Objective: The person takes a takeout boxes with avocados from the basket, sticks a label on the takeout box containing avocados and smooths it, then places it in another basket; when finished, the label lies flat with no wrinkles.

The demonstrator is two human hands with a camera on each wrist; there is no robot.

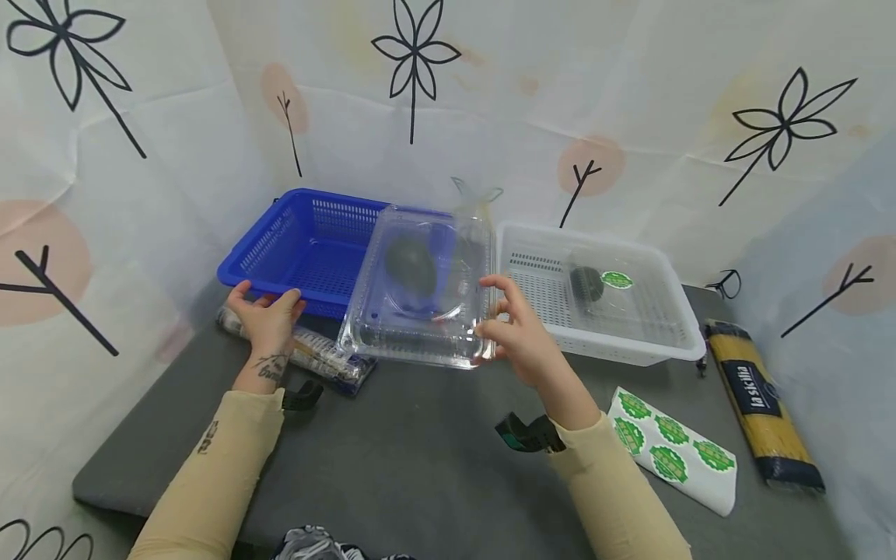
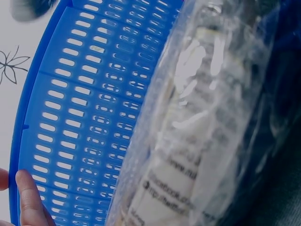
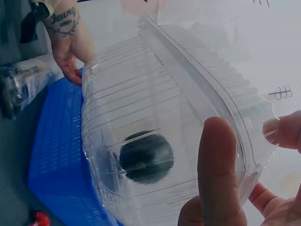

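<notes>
My right hand (image 1: 514, 330) grips the right edge of a clear plastic clamshell container (image 1: 360, 330), thumb on one side and fingers on the other. The container is tilted above the right part of a blue basket (image 1: 308, 260). Through its clear plastic shows a dark green rounded thing (image 3: 146, 157), like an avocado. With thumb and fingers on either side, my left hand (image 1: 267, 323) pinches the front rim of the blue basket. Below that hand lies a clear packet with printed text (image 2: 197, 113), up against the basket.
Right of the blue basket stands a white basket (image 1: 609, 342) holding another clear container (image 1: 644, 307) with a green sticker and a dark thing. A sheet of green stickers (image 1: 700, 447) and a spaghetti pack (image 1: 763, 404) lie at right. Black glasses (image 1: 730, 285) are behind.
</notes>
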